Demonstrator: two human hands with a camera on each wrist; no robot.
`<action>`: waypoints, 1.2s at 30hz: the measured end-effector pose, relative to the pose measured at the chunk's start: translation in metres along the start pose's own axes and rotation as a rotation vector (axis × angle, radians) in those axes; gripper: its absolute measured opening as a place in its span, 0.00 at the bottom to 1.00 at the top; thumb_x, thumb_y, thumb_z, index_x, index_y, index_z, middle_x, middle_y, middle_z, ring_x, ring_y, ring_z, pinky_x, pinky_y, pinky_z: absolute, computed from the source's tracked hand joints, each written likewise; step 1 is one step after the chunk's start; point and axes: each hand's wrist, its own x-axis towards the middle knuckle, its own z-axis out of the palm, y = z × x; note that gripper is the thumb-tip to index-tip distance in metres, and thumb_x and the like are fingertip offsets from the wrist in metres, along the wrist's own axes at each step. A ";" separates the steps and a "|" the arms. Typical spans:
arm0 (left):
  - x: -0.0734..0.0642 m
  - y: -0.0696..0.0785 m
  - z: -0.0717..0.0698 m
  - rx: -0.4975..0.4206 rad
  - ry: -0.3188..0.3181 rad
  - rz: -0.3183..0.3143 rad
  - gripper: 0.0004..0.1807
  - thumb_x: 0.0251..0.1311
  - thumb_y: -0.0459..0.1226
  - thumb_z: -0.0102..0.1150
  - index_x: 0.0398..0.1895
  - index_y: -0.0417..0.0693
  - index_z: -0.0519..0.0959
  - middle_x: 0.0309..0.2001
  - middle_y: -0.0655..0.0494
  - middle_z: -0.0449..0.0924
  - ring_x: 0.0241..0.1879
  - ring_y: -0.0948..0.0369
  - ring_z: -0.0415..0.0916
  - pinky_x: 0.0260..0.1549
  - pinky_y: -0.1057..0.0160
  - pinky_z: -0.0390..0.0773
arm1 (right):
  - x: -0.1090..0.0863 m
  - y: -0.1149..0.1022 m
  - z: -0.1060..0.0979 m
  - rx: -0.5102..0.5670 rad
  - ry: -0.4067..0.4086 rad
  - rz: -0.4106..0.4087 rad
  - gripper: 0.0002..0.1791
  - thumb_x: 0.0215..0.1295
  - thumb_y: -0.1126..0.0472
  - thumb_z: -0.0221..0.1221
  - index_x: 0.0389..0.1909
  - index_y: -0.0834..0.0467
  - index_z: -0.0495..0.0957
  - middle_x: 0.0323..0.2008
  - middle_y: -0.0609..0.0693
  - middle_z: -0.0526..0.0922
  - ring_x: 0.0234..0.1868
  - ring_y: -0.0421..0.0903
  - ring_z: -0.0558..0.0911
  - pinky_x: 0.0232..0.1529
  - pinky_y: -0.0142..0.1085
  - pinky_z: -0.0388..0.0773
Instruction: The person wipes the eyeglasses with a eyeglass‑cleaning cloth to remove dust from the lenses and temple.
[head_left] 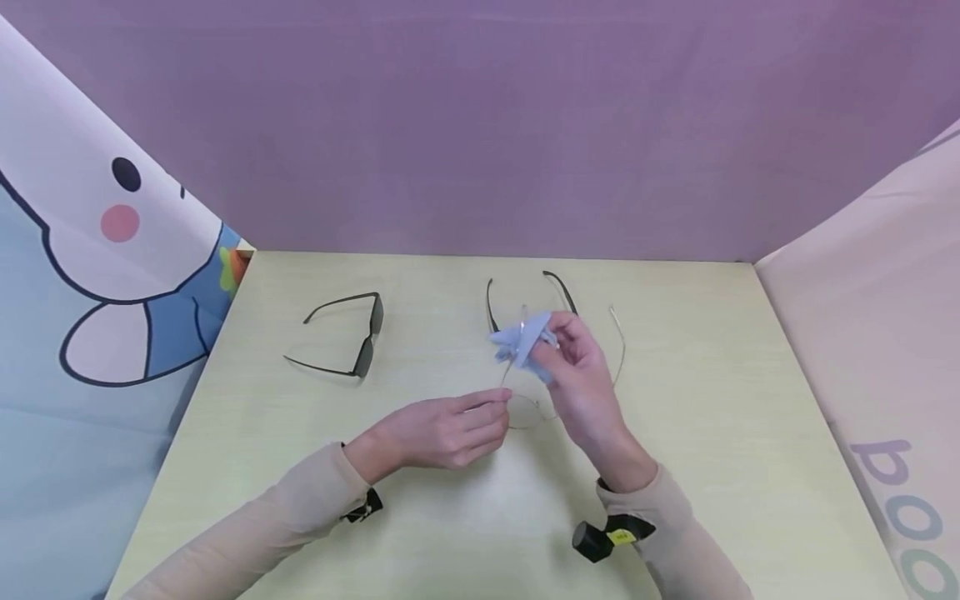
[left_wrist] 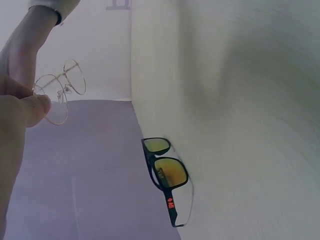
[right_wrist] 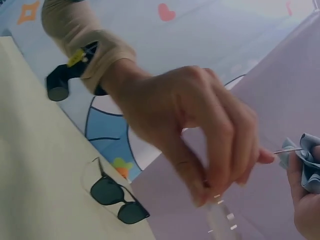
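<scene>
Thin gold wire-rimmed eyeglasses are held up over the table, pinched by my left hand between thumb and fingers near one lens. In the left wrist view the round rims of these eyeglasses show beside the thumb. A light blue cloth is bunched in my right hand, whose fingers pinch it around one temple arm. The other temple arm sticks out to the right behind the right wrist. Part of the frame is hidden by the hands.
Black sunglasses lie unfolded on the table at the left. Another dark-framed pair of sunglasses with yellow-orange lenses lies at the back, partly behind the right hand in the head view. A purple wall stands behind.
</scene>
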 end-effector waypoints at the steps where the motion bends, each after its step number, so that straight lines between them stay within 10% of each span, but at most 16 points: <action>1: -0.001 -0.001 0.000 0.006 -0.001 -0.006 0.14 0.69 0.24 0.47 0.42 0.43 0.83 0.43 0.53 0.84 0.50 0.59 0.82 0.70 0.54 0.73 | -0.001 0.001 -0.001 -0.025 -0.019 0.013 0.14 0.70 0.77 0.52 0.43 0.53 0.71 0.45 0.42 0.82 0.47 0.39 0.81 0.48 0.27 0.81; 6: -0.006 -0.003 0.001 0.022 -0.012 -0.030 0.13 0.70 0.24 0.48 0.42 0.44 0.83 0.43 0.55 0.83 0.50 0.60 0.82 0.70 0.54 0.73 | -0.008 0.008 -0.012 -0.161 -0.108 0.014 0.17 0.67 0.77 0.55 0.43 0.51 0.71 0.49 0.44 0.80 0.46 0.40 0.82 0.44 0.28 0.82; 12: -0.011 -0.001 0.002 0.002 0.000 -0.052 0.14 0.68 0.21 0.50 0.41 0.43 0.84 0.42 0.54 0.85 0.50 0.58 0.83 0.69 0.54 0.73 | -0.014 0.000 -0.036 -0.075 -0.142 -0.242 0.23 0.63 0.84 0.52 0.45 0.52 0.77 0.54 0.49 0.81 0.50 0.43 0.83 0.48 0.29 0.84; 19: -0.018 0.001 0.003 -0.011 0.008 -0.100 0.17 0.69 0.20 0.49 0.41 0.45 0.85 0.44 0.55 0.86 0.51 0.59 0.83 0.68 0.56 0.75 | -0.010 -0.005 -0.066 0.016 0.131 -0.560 0.17 0.63 0.85 0.55 0.45 0.63 0.76 0.51 0.53 0.80 0.49 0.45 0.82 0.50 0.29 0.83; 30: -0.018 0.001 0.002 -0.014 0.045 -0.114 0.15 0.68 0.21 0.51 0.41 0.44 0.86 0.44 0.53 0.87 0.52 0.57 0.84 0.68 0.55 0.75 | -0.009 0.021 -0.082 -0.493 0.160 -0.300 0.19 0.63 0.83 0.59 0.54 0.74 0.71 0.46 0.40 0.84 0.46 0.37 0.82 0.48 0.24 0.80; 36: -0.018 0.002 0.002 -0.041 0.049 -0.109 0.15 0.69 0.20 0.50 0.41 0.43 0.85 0.44 0.52 0.86 0.52 0.56 0.84 0.68 0.55 0.75 | -0.001 0.018 -0.079 -0.462 0.215 -0.282 0.19 0.62 0.85 0.57 0.53 0.76 0.70 0.45 0.40 0.84 0.46 0.38 0.82 0.49 0.24 0.81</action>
